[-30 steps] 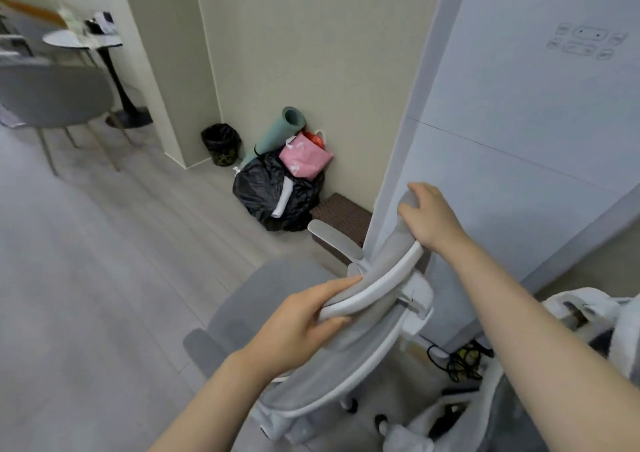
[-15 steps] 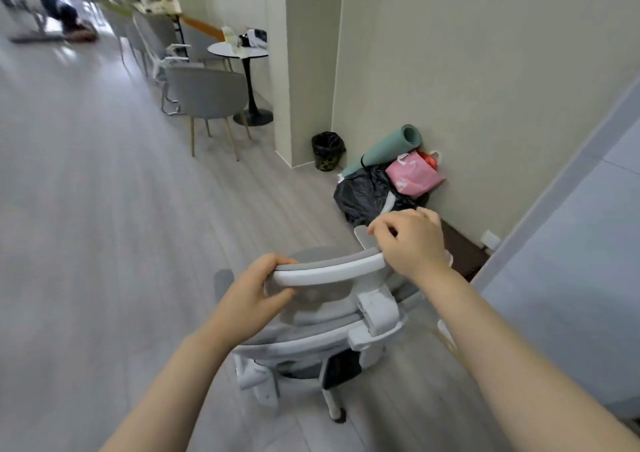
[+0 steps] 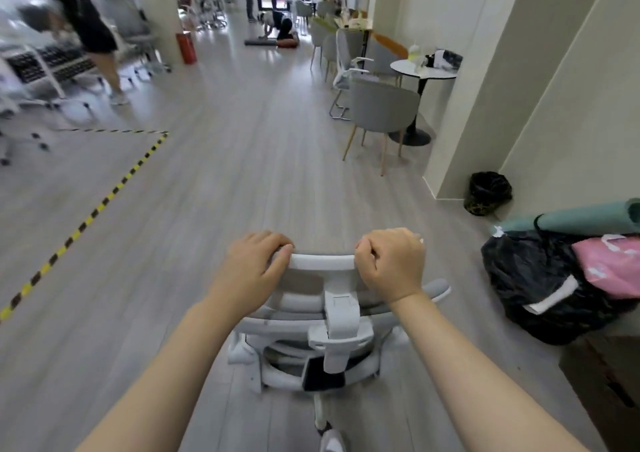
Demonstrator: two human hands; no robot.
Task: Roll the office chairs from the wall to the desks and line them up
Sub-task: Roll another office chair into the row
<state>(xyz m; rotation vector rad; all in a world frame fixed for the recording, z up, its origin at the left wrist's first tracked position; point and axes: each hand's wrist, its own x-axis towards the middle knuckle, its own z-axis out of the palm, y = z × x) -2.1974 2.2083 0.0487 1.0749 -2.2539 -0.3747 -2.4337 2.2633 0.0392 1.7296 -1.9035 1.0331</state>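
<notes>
Plastic, smooth and white, forms the curved top bar of the office chair [image 3: 325,316], and grey mesh stretches under it across the backrest. A blocky white bracket runs down the middle of the back to a rounded grey-and-white shell, with a black patch below and a white caster leg showing at the bottom. One grey padded armrest sticks out just past the right wrist.

The chair stands directly under and ahead of the hands, on pale wood-grain plank flooring [image 3: 242,188], facing down a long open room. The left hand [image 3: 251,271] curls over the left end of the top bar, fingers wrapped across the front and thumb lying along the rail. The right hand [image 3: 389,264] grips the right end in a tight fist. A short stretch of bare rail shows between them.

To the right of the right hand lie a crinkled black plastic bag [image 3: 540,289], a glossy pink bag [image 3: 613,264] and a rolled teal mat [image 3: 581,218]; beyond them a small black bin [image 3: 488,192] sits at a beige pillar. Far left of the left hand, yellow-and-black striped tape [image 3: 86,223] crosses the floor.

Compared with half a second ago, the chair has swung away from the wall to point down the aisle, the bags have slid from ahead to the right side, and both hands sit level and closer together.
</notes>
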